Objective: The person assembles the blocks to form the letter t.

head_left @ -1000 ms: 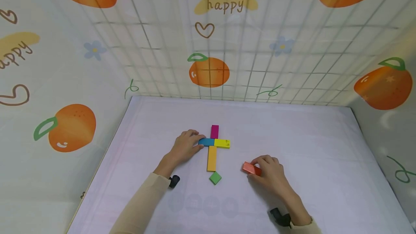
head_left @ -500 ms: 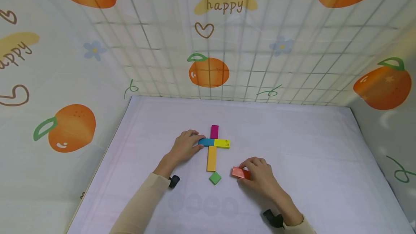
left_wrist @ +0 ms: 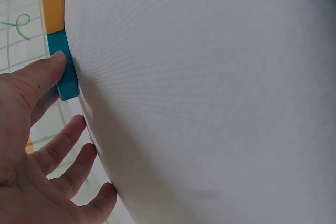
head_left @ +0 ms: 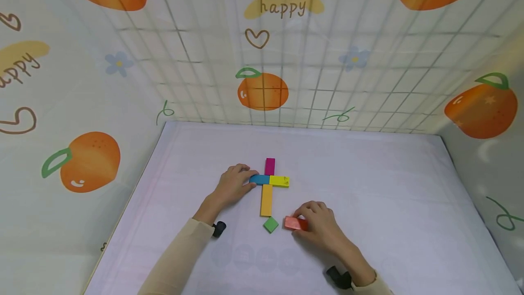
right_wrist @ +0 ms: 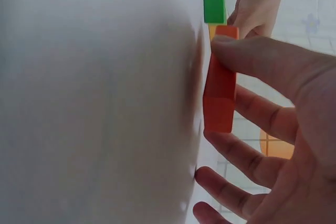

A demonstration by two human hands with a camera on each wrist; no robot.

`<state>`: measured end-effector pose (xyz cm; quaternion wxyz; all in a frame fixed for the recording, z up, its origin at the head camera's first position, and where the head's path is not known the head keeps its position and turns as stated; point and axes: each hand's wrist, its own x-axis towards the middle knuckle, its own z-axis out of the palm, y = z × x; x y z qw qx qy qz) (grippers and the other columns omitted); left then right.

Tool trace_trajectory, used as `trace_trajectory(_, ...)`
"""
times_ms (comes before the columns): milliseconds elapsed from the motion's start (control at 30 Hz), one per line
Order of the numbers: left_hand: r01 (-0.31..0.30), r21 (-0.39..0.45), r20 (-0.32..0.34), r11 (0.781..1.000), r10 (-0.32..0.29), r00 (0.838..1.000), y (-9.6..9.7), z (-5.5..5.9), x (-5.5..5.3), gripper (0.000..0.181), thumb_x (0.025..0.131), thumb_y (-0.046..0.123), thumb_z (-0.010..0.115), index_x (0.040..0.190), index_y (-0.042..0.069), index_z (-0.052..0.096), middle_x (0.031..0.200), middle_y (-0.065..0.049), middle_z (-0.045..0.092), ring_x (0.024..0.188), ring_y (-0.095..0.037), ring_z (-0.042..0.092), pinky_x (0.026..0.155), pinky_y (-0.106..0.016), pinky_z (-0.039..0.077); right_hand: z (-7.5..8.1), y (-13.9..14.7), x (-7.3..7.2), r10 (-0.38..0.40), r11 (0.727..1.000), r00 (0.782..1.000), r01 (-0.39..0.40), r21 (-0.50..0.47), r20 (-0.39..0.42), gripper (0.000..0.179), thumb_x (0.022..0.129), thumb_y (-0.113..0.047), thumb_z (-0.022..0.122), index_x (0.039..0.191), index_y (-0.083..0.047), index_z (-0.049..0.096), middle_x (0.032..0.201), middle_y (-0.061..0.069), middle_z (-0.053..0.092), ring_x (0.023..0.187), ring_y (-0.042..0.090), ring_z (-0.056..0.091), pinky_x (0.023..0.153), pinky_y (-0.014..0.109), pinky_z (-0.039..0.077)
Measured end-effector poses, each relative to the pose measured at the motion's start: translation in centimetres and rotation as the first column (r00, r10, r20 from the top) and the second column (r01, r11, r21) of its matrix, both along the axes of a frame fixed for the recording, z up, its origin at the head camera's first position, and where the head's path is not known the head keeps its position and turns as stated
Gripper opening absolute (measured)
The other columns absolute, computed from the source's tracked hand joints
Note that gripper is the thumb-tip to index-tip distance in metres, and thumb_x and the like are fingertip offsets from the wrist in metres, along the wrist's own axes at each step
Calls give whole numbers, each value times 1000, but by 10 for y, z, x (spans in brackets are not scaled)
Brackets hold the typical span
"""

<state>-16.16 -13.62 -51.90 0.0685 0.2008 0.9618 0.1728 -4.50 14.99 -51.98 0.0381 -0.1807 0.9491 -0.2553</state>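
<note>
My left hand (head_left: 234,186) pinches the left end of a blue block (head_left: 259,180) between thumb and index finger; its other fingertips touch the table in the left wrist view. A yellow block (head_left: 279,181) meets the blue one on the right. Behind them lies a magenta block (head_left: 270,166), and an orange-yellow block (head_left: 266,200) runs toward me in front. At its near end a green block (head_left: 270,225) lies turned cornerwise. Just right of the green block, apart from it, my right hand (head_left: 321,226) pinches a red block (right_wrist: 220,77) between thumb and fingers.
All the blocks are on a white-covered table (head_left: 368,172). A cloth wall (head_left: 196,81) printed with oranges rises at the back and sides. Black wrist cameras (head_left: 339,277) sit at both wrists.
My right hand has moved left and slightly nearer to me with the red block, which now lies closer to the green block and straighter. My left hand has stayed on the blue block.
</note>
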Motion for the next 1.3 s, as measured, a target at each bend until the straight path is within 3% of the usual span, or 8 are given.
trace_trajectory(600, 7, -14, -4, 1000, -7, 1000, 0, -2, 0, 41, 98, 35, 66, 137, 25, 63, 140, -9, 52, 129, -31, 45, 104, -53, 40, -2, -9, 8, 75, 997, 996, -75, 10, -38, 33, 74, -28, 90, 101, -26, 71, 115, 1, 58, 117, 33, 45, 93, 58, 38)
trace_trajectory(1300, 11, -24, -11, 1000, -12, 1000, 0, -4, -1, 42, 98, 36, 66, 138, 25, 62, 141, -9, 51, 129, -31, 44, 104, -54, 40, -1, -14, 8, 62, 997, 996, -59, 55, -56, 33, 73, -30, 91, 100, -28, 72, 114, 1, 57, 117, 32, 45, 93, 59, 38)
